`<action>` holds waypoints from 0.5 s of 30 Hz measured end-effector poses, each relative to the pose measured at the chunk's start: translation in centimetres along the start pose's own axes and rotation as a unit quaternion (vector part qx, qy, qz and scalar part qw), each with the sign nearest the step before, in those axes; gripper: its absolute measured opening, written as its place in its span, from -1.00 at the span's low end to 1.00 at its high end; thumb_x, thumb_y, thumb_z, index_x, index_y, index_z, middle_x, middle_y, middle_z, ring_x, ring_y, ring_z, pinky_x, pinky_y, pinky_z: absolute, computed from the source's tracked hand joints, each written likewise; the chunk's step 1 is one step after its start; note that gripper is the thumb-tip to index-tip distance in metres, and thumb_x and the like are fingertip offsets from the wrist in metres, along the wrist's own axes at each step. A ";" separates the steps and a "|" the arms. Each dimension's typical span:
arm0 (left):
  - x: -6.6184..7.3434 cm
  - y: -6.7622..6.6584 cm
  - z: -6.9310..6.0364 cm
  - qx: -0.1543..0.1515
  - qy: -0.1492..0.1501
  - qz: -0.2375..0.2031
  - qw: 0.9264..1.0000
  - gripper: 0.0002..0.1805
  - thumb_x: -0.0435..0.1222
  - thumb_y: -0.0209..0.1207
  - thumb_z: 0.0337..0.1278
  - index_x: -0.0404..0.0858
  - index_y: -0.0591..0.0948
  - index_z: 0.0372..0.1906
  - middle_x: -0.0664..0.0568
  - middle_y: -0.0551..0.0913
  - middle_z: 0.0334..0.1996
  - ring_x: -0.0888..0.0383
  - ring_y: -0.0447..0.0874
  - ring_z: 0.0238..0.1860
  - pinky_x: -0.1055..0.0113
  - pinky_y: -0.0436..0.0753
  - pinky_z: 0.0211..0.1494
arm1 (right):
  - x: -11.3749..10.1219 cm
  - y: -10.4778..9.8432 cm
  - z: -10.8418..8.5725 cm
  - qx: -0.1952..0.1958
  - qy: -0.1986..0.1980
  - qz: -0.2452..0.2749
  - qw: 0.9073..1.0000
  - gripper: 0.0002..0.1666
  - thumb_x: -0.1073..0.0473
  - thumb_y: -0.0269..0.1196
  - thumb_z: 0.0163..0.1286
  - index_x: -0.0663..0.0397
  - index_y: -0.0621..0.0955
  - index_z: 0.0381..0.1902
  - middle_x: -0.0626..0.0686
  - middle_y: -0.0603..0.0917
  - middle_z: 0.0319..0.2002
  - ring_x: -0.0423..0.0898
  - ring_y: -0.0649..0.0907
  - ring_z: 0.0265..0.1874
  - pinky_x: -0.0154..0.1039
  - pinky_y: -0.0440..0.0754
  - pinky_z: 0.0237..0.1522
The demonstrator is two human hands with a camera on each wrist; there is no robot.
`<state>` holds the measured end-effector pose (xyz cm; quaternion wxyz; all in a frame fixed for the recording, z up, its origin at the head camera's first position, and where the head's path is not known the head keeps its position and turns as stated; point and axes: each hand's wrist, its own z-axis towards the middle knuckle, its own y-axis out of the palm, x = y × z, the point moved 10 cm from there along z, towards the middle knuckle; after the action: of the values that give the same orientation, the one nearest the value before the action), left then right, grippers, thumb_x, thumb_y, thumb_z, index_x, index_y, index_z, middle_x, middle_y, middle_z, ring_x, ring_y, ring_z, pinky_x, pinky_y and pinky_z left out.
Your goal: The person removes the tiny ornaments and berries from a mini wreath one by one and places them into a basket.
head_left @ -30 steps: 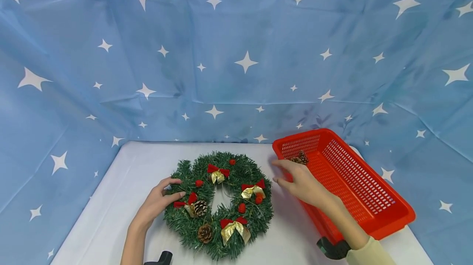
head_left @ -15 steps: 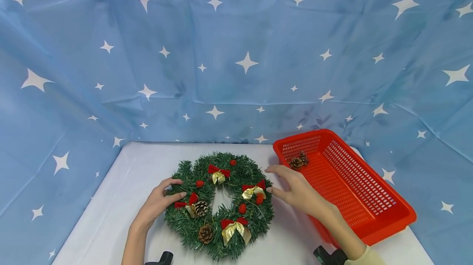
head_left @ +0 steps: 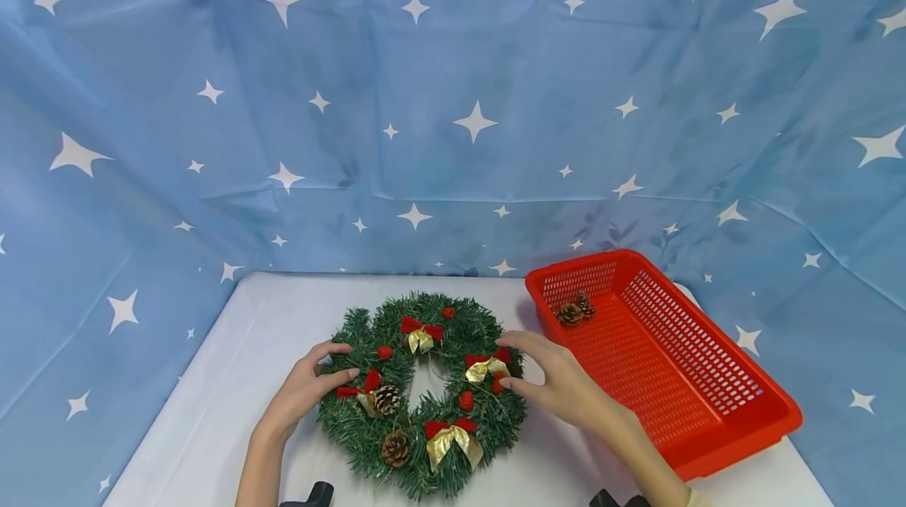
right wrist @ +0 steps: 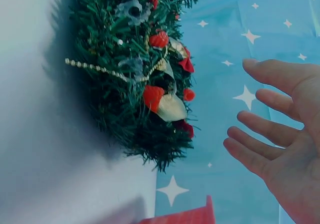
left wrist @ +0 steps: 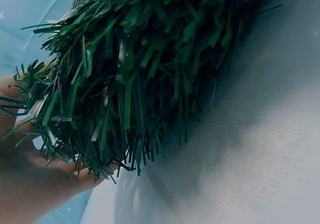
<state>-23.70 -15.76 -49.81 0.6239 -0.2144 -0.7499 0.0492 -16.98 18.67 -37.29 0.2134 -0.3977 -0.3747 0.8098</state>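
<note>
A green tinsel wreath [head_left: 491,428] lies flat on the table, decked with red-and-gold bows, pinecones and red berries. My left hand [head_left: 304,385] holds its left rim, fingers and thumb bent over the greenery. In the left wrist view, dark green strands hide part of that hand [left wrist: 30,169]. My right hand [head_left: 559,385] hovers over the right rim, near a gold bow [head_left: 487,368]. The right wrist view shows that hand [right wrist: 287,119] apart from the wreath [right wrist: 120,99], its fingers spread and nothing in them. A beaded gold string [right wrist: 95,67] hangs along the wreath there.
To the right stands a red perforated basket [head_left: 708,318]. Two pinecones [head_left: 575,310] lie in its far left corner. A white cloth [head_left: 283,303] covers the table. Blue star-printed fabric [head_left: 453,161] hangs behind and at both sides.
My right hand has moved left from the basket's edge to above the wreath's right side, uncovering the pinecones in the basket. The left hand stays on the wreath.
</note>
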 end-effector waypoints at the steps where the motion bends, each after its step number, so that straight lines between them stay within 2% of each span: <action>1: 0.0 0.0 0.0 0.000 0.000 0.000 1.000 -0.34 -0.05 0.36 0.29 -0.16 0.48 0.42 -0.21 0.00 0.65 -0.56 -0.12 0.56 -0.40 0.37 0.36 | -0.1 0.2 0.0 -0.001 0.001 0.001 1.000 -0.36 0.19 0.53 0.24 -0.02 0.60 0.28 -0.01 0.66 0.25 0.02 0.64 0.25 0.06 0.69 0.16; 10: 0.0 0.0 -0.1 0.002 -0.001 -0.001 1.000 -0.33 -0.05 0.36 0.29 -0.16 0.47 0.42 -0.22 -0.01 0.65 -0.54 -0.10 0.56 -0.37 0.40 0.35 | -1.6 1.6 -0.2 -0.014 -0.015 0.026 0.999 -0.31 0.15 0.53 0.24 -0.09 0.57 0.33 0.01 0.66 0.25 -0.04 0.64 0.25 0.01 0.68 0.18; 15: 0.0 -0.1 -0.1 0.003 0.001 -0.002 1.000 -0.34 -0.03 0.36 0.29 -0.15 0.48 0.42 -0.21 -0.02 0.65 -0.53 -0.09 0.57 -0.36 0.40 0.36 | -2.6 2.3 -0.5 -0.018 -0.019 0.028 0.999 -0.28 0.18 0.53 0.23 -0.10 0.55 0.34 -0.02 0.65 0.25 -0.06 0.65 0.21 -0.04 0.72 0.11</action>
<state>-23.64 -15.85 -49.81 0.6249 -0.2116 -0.7498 0.0501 -15.17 15.80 -38.00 0.1765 -0.3960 -0.3823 0.8160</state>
